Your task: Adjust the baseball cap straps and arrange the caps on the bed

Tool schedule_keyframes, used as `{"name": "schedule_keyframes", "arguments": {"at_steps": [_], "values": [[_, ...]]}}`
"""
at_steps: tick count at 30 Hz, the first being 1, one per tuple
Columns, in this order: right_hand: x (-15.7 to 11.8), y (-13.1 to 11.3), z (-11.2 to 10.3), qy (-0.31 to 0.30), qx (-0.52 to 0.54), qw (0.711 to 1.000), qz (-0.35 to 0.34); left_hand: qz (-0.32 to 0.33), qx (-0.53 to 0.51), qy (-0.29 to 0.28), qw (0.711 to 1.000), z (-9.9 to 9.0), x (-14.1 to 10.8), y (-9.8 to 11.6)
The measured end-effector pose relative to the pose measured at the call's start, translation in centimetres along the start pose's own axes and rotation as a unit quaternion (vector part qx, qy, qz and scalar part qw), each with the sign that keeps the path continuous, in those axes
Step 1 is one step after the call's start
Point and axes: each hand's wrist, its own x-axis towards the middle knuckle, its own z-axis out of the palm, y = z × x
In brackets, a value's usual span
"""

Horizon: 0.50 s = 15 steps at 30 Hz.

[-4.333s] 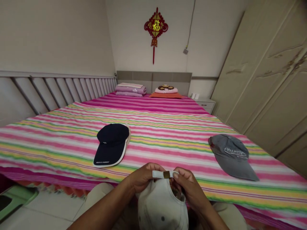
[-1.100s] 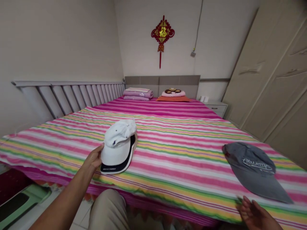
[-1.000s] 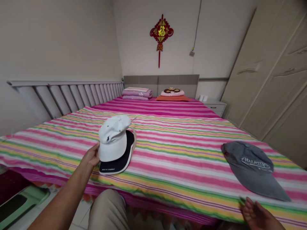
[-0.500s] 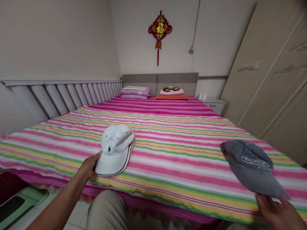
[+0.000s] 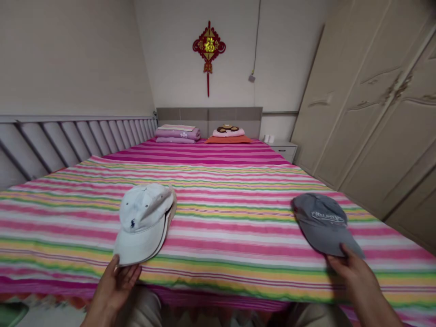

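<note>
A white baseball cap (image 5: pixel 145 213) with a small dark logo rests on the striped bed sheet, its brim toward me. A second brim edge and a beige rim show beneath it, so it seems stacked on other headwear. My left hand (image 5: pixel 114 284) is at the front left of its brim, thumb at the edge and fingers under it. Farther right is a grey baseball cap (image 5: pixel 322 222) with white lettering. My right hand (image 5: pixel 350 270) pinches the front of its brim, thumb below and a finger on top. Whether the grey cap touches the sheet is unclear.
The bed (image 5: pixel 218 236) fills the space before me. Folded purple bedding (image 5: pixel 177 134) and a pink pile on an orange cloth (image 5: pixel 228 140) lie at the headboard (image 5: pixel 235 118). A rail (image 5: pixel 85 141) runs along the left; a nightstand (image 5: pixel 286 147) and wardrobe (image 5: pixel 357 104) stand right.
My view has turned slightly right. My left hand has shifted from the side of the white cap's brim to its front. My right hand and the grey cap have moved inward and farther over the bed.
</note>
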Motion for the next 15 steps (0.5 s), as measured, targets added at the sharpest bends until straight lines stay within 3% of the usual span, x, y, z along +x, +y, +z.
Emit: {"name": "schedule_keyframes", "arguments": {"at_steps": [3, 5, 7, 9, 11, 15], "values": [[-0.8, -0.7, 2.0, -0.002, 0.062, 0.997, 0.054, -0.018, 0.022, -0.048, 0.998, -0.6, -1.2, -4.2], [-2.5, -1.2, 3.9, -0.024, 0.095, 0.991, 0.094, -0.06, 0.104, -0.08, 0.99, -0.7, -2.4, -7.7], [-5.0, -1.5, 6.1, -0.049, 0.112, 0.985, 0.122, -0.15, 0.182, -0.212, 0.948, 0.0, -4.0, -10.9], [-8.1, -1.6, 8.3, -0.092, 0.174, 0.966, 0.17, -0.21, 0.193, -0.35, 0.892, 1.7, -5.7, -12.7], [-11.3, -1.5, 10.3, -0.163, 0.241, 0.929, 0.228, -0.249, 0.17, -0.439, 0.846, 4.3, -7.3, -13.0], [-17.0, 0.4, 12.3, -0.307, 0.27, 0.856, 0.317, -0.22, 0.063, -0.506, 0.831, 8.7, -9.2, -10.6]]}}
